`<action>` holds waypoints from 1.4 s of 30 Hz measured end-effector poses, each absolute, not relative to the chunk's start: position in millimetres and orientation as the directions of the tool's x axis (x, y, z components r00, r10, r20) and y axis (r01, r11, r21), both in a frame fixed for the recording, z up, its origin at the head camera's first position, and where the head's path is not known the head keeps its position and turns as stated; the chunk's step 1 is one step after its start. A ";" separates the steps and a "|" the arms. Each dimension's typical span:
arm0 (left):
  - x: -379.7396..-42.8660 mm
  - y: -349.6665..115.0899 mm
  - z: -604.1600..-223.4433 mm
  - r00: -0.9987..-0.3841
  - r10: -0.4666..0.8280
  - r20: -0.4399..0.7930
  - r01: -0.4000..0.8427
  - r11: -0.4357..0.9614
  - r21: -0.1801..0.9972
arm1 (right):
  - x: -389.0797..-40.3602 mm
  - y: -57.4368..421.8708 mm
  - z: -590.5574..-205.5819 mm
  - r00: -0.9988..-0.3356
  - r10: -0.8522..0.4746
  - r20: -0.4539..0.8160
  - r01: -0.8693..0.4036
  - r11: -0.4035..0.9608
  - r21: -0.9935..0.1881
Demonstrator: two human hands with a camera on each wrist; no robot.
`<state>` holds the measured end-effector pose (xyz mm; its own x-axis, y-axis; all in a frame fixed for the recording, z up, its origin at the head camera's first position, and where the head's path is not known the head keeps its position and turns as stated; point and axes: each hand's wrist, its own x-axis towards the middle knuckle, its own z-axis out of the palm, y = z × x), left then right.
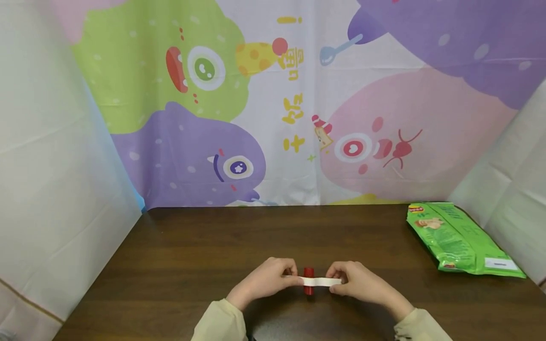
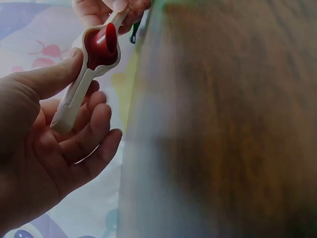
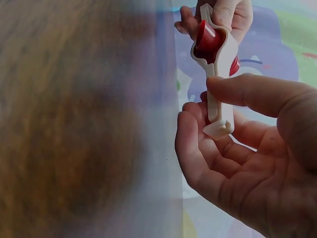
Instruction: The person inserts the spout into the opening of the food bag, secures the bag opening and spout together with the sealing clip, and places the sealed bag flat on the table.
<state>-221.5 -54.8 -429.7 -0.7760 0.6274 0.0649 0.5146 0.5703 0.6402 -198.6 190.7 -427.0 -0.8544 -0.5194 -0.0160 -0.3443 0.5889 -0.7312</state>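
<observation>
My two hands hold a white bag clip with a red tube-shaped spout level above the table. My left hand (image 1: 265, 280) pinches the left end of the clip (image 1: 323, 282), and my right hand (image 1: 362, 283) grips the right end. The red spout (image 1: 308, 288) stands upright through the ring at the clip's middle. In the left wrist view the white arm (image 2: 77, 96) lies between thumb and fingers, with the slanted mouth of the spout (image 2: 101, 47) showing. The right wrist view shows a hooked catch (image 3: 221, 130) at the clip's right end, over my curled fingers.
A green, shiny packet (image 1: 465, 241) lies at the right side of the dark wooden table (image 1: 204, 241). Behind the table hangs a cloth (image 1: 294, 180) printed with cartoon monsters. White cloth walls (image 1: 55, 142) close off both sides.
</observation>
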 end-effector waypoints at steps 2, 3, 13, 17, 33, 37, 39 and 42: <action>-221.1 -54.9 -429.8 -0.779 0.625 0.046 0.493 0.566 0.661 | -199.2 190.8 -427.8 -0.854 -0.519 -0.023 -0.335 0.584 -0.739; -221.0 -54.8 -429.7 -0.780 0.624 0.038 0.483 0.563 0.670 | -199.6 191.0 -428.1 -0.854 -0.520 -0.022 -0.334 0.581 -0.742; -221.7 -55.3 -428.6 -0.778 0.625 0.054 0.483 0.542 0.688 | -201.9 193.9 -426.5 -0.860 -0.510 -0.011 -0.340 0.589 -0.734; -221.8 -56.3 -429.3 -0.781 0.622 0.047 0.467 0.533 0.705 | -201.4 195.5 -423.5 -0.858 -0.514 -0.003 -0.345 0.580 -0.738; -222.1 -55.4 -430.7 -0.784 0.616 0.076 0.516 0.579 0.631 | -197.3 189.7 -427.4 -0.830 -0.556 0.042 -0.403 0.545 -0.736; -219.2 -55.1 -430.2 -0.768 0.638 0.062 0.527 0.574 0.626 | -196.0 190.3 -429.9 -0.825 -0.562 0.060 -0.399 0.505 -0.765; -218.3 -54.8 -430.8 -0.759 0.648 0.060 0.536 0.571 0.622 | -195.5 190.6 -430.6 -0.823 -0.563 0.073 -0.402 0.487 -0.776; -218.0 -53.8 -431.0 -0.755 0.653 0.063 0.543 0.569 0.618 | -195.4 190.8 -430.4 -0.821 -0.564 0.085 -0.402 0.466 -0.788</action>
<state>-218.0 -53.8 -431.0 -0.7550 0.6528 0.0626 0.5429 0.5686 0.6181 -195.4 190.8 -430.4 -0.8212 -0.5643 0.0850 -0.4020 0.4663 -0.7880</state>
